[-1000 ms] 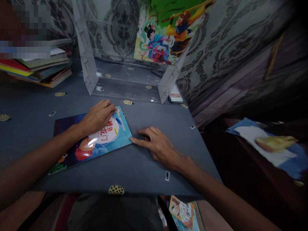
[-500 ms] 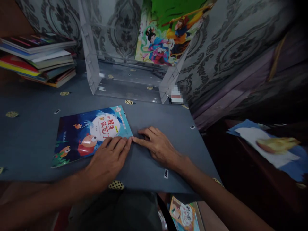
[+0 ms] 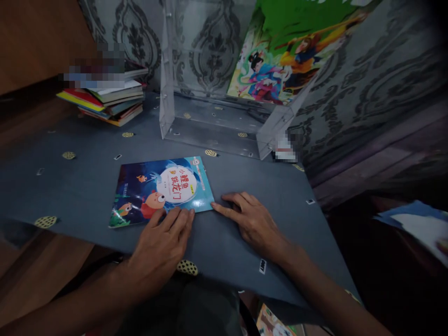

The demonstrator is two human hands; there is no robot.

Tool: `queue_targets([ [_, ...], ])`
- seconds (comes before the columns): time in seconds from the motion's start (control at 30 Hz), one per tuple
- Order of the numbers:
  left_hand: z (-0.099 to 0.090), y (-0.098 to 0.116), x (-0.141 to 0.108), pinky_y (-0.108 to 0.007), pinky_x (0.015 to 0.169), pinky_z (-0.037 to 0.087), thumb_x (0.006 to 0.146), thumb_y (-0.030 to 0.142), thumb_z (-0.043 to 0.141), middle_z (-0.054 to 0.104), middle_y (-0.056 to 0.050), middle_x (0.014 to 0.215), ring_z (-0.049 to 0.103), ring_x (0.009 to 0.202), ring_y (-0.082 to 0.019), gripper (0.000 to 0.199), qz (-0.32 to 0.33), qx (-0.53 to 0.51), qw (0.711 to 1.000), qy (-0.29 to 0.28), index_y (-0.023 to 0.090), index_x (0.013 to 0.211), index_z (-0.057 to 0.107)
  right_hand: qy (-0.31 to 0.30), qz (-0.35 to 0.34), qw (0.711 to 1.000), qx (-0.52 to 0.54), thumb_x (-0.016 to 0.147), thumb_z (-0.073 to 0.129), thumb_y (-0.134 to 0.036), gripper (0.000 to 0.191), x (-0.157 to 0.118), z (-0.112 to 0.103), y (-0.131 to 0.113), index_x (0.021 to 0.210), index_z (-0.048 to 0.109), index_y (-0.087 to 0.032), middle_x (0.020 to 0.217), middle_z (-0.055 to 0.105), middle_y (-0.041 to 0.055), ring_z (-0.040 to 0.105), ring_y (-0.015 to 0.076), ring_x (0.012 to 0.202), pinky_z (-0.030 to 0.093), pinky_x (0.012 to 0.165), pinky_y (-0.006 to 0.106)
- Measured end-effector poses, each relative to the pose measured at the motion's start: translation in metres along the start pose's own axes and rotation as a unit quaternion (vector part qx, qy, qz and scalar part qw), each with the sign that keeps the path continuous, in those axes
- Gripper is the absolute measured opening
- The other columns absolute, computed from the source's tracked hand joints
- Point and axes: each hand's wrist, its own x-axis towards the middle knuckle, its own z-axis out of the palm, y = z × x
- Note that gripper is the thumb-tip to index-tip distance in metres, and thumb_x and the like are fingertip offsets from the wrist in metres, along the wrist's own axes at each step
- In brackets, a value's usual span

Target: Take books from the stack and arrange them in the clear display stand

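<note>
A thin blue picture book with a fish on its cover lies flat on the grey tablecloth, its cover facing up. Along the book's near edge rests my left hand, palm down, with its fingers stretched forward and fingertips touching the edge. My right hand lies on the cloth to the right of the book. Its index finger is extended, and the tip meets the book's lower right corner. Neither hand grips anything.
A clear acrylic rack stands behind the book, holding a green illustrated book. Stacked books sit at the back left. A blurred white object is beside the rack. Below the table's front edge, another book shows.
The view has shifted, so the scene sits farther right. My left hand has slid left along the book's near edge, away from my right fingertip, which remains at the corner.
</note>
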Motion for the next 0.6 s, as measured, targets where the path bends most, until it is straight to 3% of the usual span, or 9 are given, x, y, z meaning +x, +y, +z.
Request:
queue_targets([
  [0.4,-0.011,-0.026,-0.061,-0.041,0.088,0.044,0.089,0.008,0.041,0.071,-0.013,0.117,0.062,0.105,-0.026,0.046,-0.087,0.019,0.996,-0.027,0.014,0.13,0.062,0.019,-0.016,1.0,0.0,0.091,0.04,0.002,0.064,-0.002,0.004,0.006,0.143,0.052,-0.032,0.12,0.061,0.0118,0.056,0.0237,0.096,0.051,0.078,0.04],
  [0.6,-0.017,-0.046,-0.094,-0.043,0.085,0.05,0.092,0.01,0.042,0.069,-0.013,0.121,0.063,0.109,-0.028,0.048,-0.159,-0.046,0.986,-0.023,0.022,0.135,0.059,0.023,-0.016,0.999,0.016,0.087,0.041,0.004,0.071,0.0,0.002,0.005,0.146,0.049,-0.035,0.118,0.062,0.0104,0.058,0.0242,0.097,0.052,0.076,0.039],
])
